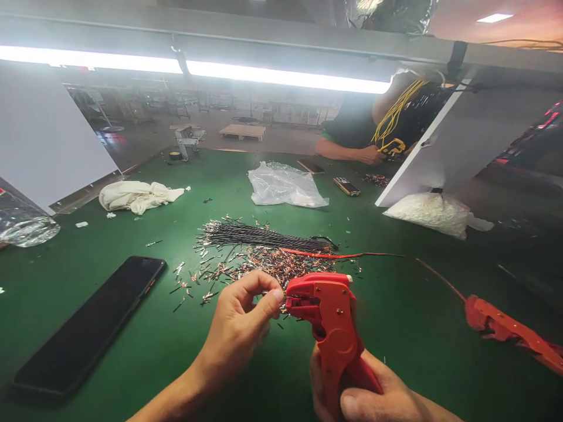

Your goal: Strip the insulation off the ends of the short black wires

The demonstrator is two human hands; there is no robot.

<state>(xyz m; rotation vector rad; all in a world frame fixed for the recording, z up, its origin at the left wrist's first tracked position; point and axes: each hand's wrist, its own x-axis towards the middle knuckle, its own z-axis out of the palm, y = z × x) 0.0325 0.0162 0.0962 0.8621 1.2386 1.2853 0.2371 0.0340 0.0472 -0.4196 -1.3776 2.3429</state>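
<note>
"Where's the red tool (338, 334)?"

"My right hand (380, 390) is wrapped tight around its handle. The tool stands up, and its mouth points left, just beside my left hand (240, 319)."

"Is that hand holding anything?"

"From far away, I see thumb and finger pinched together. I can't tell what's between them. Black wires (264, 235) lie sideways behind, nearer that hand."

On the bench (169, 331), wires (259, 235) lie behind clippings (281, 266) — a phone (94, 325) to their left, a wire stripper (505, 322) far right. Behind the wires, a plastic bag (285, 184) sits between a cloth (136, 196) at left and a sack (428, 213) at right.
</note>
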